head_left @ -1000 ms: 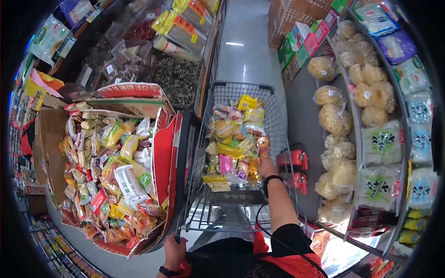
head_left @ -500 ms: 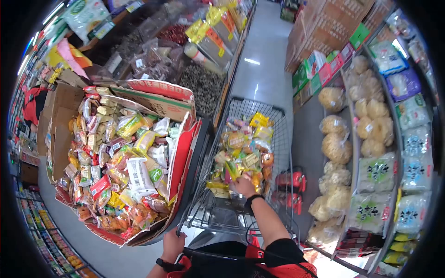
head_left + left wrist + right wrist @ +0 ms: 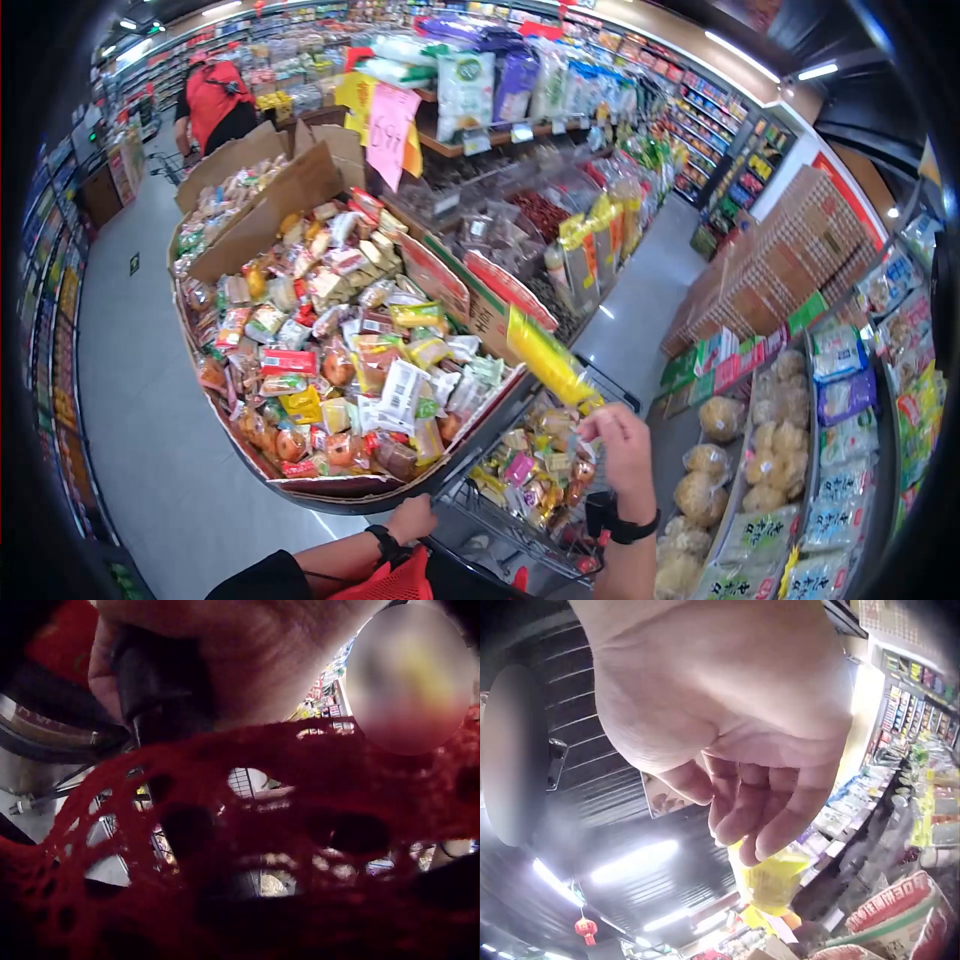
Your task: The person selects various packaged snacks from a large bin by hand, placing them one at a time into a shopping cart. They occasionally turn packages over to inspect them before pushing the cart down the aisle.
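My right hand (image 3: 620, 450) pinches one end of a long yellow snack packet (image 3: 548, 365), raised above the shopping cart (image 3: 612, 380). In the right wrist view, curled fingers hold the yellow wrapper at their tips. Small wrapped snacks (image 3: 545, 455) are piled in the cart's basket below. Near the big carton's front edge is my left hand (image 3: 412, 518); its wrist view has it gripping the black cart handle (image 3: 161, 682), partly behind red mesh cloth (image 3: 247, 795). Mixed wrapped snacks (image 3: 330, 350) fill the large cardboard bin (image 3: 240, 262) left of the cart.
Shelves at right carry bagged dried goods (image 3: 700, 490) and white packs (image 3: 830, 520). Stacked brown cartons (image 3: 770, 260) stand further along the aisle. Beyond the bin is a display of bagged goods with a pink price sign (image 3: 390, 135). A person in red (image 3: 215, 100) stands far left.
My right hand went down among the snacks in the cart, took the yellow packet and lifted it out. The head view has swung up and left. My left hand stays at the handle.
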A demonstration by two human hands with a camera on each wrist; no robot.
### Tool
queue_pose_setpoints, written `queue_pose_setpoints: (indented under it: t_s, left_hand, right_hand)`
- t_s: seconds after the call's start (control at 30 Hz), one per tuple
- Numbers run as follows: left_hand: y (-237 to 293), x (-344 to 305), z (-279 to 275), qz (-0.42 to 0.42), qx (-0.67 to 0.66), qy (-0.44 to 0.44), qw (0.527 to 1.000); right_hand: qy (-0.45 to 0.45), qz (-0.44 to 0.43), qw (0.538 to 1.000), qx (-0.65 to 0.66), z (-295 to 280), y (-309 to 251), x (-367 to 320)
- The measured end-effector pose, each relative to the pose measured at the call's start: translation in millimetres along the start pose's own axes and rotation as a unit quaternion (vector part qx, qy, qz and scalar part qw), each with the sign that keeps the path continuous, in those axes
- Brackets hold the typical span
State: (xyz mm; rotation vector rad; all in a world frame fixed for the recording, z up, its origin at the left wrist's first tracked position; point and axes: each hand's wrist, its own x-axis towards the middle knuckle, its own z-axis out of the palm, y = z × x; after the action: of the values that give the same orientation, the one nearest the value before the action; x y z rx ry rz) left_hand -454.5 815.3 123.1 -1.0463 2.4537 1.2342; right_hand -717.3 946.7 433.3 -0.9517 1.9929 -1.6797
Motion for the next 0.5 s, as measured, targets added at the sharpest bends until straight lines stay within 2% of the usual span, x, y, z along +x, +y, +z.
queue_pose_setpoints:
  t_s: [0.07, 0.17, 0.23, 0.27, 0.3, 0.33, 0.4, 0.47, 0.5]
  left_hand:
    - [2, 2, -1, -0.012, -0.006, -0.013, 1.000]
    - [7, -1, -8, -0.019, -0.015, -0.012, 1.000]
    - [10, -2, -9, -0.011, -0.016, -0.018, 1.000]
    - [7, 0, -6, -0.009, -0.004, -0.010, 1.000]
    - [6, 1, -4, -0.007, 0.004, -0.007, 1.000]
    - [6, 1, -3, -0.009, 0.010, -0.003, 1.000]
    - [12, -1, -3, -0.015, 0.033, 0.012, 0.999]
    - [28, -5, -14, -0.032, 0.039, 0.010, 0.999]
    - [39, -8, -20, -0.033, 0.035, 0.020, 0.999]
  right_hand:
    - [0.001, -0.048, 0.999, -0.023, -2, 10, 10]
    - [-0.001, 0.029, 0.999, 0.034, 1, 72, 11]
    - [-0.019, 0.143, 0.989, -0.012, -7, 173, 7]
    - [-0.025, 0.122, 0.981, -0.147, -14, 223, -6]
    - [-0.037, 0.103, 0.954, -0.280, -24, 275, -22]
    - [-0.071, 0.144, 0.921, -0.354, -41, 331, -43]
    - [-0.158, 0.210, 0.873, -0.410, -75, 418, -86]
    - [-0.146, 0.320, 0.891, -0.286, -102, 480, -128]
    - [-0.251, 0.323, 0.841, -0.354, -115, 498, -132]
